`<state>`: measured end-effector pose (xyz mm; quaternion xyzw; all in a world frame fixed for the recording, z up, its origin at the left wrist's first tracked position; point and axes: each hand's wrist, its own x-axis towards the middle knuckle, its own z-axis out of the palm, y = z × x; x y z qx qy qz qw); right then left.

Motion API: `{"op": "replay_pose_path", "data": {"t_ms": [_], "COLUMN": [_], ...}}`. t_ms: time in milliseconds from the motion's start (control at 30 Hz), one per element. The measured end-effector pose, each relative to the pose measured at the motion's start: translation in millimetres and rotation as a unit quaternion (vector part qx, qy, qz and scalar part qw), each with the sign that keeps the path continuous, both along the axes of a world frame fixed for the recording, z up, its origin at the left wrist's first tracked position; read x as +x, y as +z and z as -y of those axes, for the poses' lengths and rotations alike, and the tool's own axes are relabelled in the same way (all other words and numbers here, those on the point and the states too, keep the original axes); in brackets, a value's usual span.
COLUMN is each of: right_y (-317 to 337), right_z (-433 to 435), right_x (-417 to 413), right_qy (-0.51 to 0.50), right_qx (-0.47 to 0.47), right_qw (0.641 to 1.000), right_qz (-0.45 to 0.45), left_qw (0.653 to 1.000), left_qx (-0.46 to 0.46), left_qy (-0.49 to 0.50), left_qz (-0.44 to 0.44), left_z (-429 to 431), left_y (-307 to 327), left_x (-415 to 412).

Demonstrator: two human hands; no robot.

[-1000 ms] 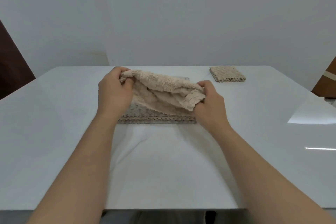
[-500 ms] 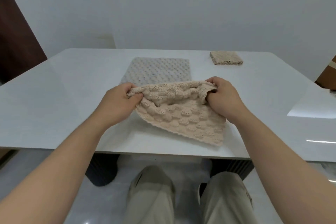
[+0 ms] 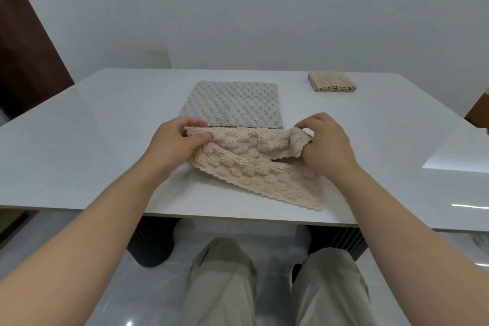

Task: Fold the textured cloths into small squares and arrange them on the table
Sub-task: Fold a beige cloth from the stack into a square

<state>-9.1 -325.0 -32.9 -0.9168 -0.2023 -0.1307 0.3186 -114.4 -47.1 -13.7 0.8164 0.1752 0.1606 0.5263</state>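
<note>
Folding of the beige cloth (image 3: 254, 169) is only at its opening stage, I judge. I hold its far edge up, my left hand (image 3: 176, 149) pinching one corner between thumb and fingers, my right hand (image 3: 326, 147) gripping the other, bunched corner with curled fingers. The rest sags onto the table (image 3: 79, 145) near the front edge, its low corner lying towards my right. One folded square (image 3: 332, 82) sits at the far right, well apart. A grey cloth (image 3: 230, 103) lies flat just beyond my hands, not yet folded small.

Next, I think, I need to pull the edge taut, lay the cloth flat and square, then bring edge to edge. The beige cloth is thick and soft, with raised shell-like puffs in rows and a scalloped hem. It will likely slump and hold no sharp crease, so I expect to press each fold. The grey one has a finer bumpy texture. The table is smooth, glossy white.
</note>
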Motion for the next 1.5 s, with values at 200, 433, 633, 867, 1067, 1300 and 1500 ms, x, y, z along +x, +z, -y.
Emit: {"op": "replay_pose_path", "data": {"t_ms": [200,433,633,867,1067,1300,1500], "right_y": [30,44,33,-2,-23,-26,-34], "right_z": [-2,-8,-10,9,7,2,4], "right_x": [8,9,12,-7,-15,-29,-32], "right_qy": [-0.035,0.005,0.01,0.011,-0.047,-0.051,-0.038], "right_qx": [0.09,0.266,0.244,0.265,0.296,0.223,0.151], "right_qw": [0.991,0.947,0.96,0.954,0.94,0.97,0.988], "right_qz": [-0.093,-0.181,-0.136,-0.141,-0.162,-0.081,-0.022], "left_qw": [0.998,1.0,0.993,0.984,0.985,0.988,0.99], "left_qx": [0.031,-0.021,-0.117,-0.175,-0.168,-0.143,-0.127], "left_qy": [-0.024,-0.004,0.011,0.01,0.006,0.011,0.031], "left_qz": [-0.054,0.01,0.03,-0.027,-0.043,-0.056,-0.057], "left_z": [3,2,0,-3,7,9,5], "left_y": [20,29,27,6,-15,-25,-30], "left_x": [10,12,19,9,2,-3,-10]}}
